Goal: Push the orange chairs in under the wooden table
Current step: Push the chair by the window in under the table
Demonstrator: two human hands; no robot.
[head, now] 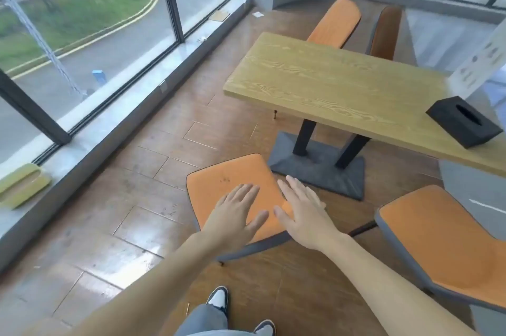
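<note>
Both hands are out over the near orange chair (232, 179) now, palms down, fingers spread and loose, gripping nothing. The left hand (235, 212) lies over the orange surface, the right hand (304, 212) hangs at its right edge, partly over the floor. Whether either palm actually touches the chair, I cannot tell from here.

Here's what matters: the wooden table (342, 89) lies ahead and to the right of those fingers, its long axis running from the near right away to the far left. The chair stands clear of the tabletop, its far corner just short of the grey table base (323, 171). So the push, I'd judge, goes forward and a touch rightward, and the left hand looks better placed to drive it.

The count: three orange chairs in view. This one, a second at the near right (438, 248), also well out from under the top, and a third at the far side (338, 22), close against the far edge. Beside that one stands one brown chair (386, 32). One black tissue box (465, 121) sits on the table's right end.
</note>
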